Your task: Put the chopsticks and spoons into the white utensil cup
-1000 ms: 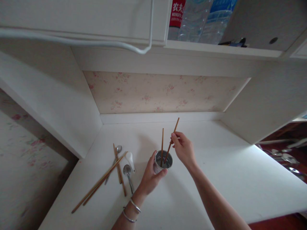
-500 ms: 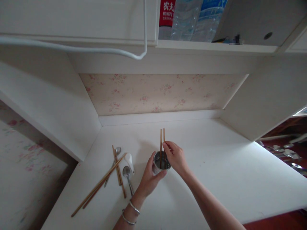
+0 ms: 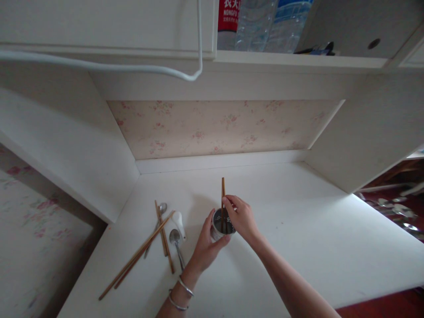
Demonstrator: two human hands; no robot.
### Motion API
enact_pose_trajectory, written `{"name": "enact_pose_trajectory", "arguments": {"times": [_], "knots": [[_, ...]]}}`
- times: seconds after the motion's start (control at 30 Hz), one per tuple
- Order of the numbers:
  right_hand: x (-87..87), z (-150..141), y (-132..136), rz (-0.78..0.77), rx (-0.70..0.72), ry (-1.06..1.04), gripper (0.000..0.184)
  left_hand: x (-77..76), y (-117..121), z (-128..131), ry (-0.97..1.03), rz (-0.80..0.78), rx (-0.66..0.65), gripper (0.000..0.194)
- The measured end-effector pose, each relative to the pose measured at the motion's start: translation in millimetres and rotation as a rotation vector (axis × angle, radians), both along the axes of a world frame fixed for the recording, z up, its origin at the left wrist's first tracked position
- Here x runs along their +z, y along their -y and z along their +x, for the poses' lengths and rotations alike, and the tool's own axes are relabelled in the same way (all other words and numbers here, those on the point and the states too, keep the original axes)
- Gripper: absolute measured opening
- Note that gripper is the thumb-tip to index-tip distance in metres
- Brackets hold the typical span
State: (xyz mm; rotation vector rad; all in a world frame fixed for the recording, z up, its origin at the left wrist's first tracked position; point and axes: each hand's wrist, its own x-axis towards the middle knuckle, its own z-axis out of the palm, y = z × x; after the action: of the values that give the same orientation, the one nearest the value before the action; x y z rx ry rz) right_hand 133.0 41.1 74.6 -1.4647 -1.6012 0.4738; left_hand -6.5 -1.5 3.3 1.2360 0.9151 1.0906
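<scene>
My left hand (image 3: 211, 242) is wrapped round a small round metal utensil holder (image 3: 217, 234) on the white tabletop. The holder is open at the top, with holes showing inside. Two wooden chopsticks (image 3: 223, 190) stand upright in it, their upper ends close together. My right hand (image 3: 241, 215) pinches at least one of these chopsticks above the rim; whether both are in its grip I cannot tell. Left of the holder lie a white soup spoon (image 3: 179, 223) and a metal spoon (image 3: 175, 236), near my left wrist.
Several loose chopsticks (image 3: 139, 251) lie crossed at the left, over another metal spoon (image 3: 163, 207). Cabinet side panels (image 3: 364, 123) flank the tabletop (image 3: 298, 229). Plastic bottles (image 3: 258, 26) stand on the shelf above, and a white cable (image 3: 132, 67) hangs at upper left.
The upper ends of the two chopsticks have come together, the right one shifting left with my right hand's fingers. My left hand and the holder have stayed in place.
</scene>
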Motion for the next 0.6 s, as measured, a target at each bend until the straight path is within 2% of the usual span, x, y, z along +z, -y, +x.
{"name": "enact_pose_trajectory", "arguments": {"times": [0.33, 0.6], "knots": [[-3.3, 2.0, 0.5, -0.05, -0.005, 0.011, 0.034, 7.3, 0.5, 0.9, 0.021, -0.02, -0.028, 0.086], [-0.9, 3.9, 1.6, -0.064, -0.007, 0.007, 0.036, 6.3, 1.1, 1.4, 0.009, -0.015, -0.033, 0.086]]}}
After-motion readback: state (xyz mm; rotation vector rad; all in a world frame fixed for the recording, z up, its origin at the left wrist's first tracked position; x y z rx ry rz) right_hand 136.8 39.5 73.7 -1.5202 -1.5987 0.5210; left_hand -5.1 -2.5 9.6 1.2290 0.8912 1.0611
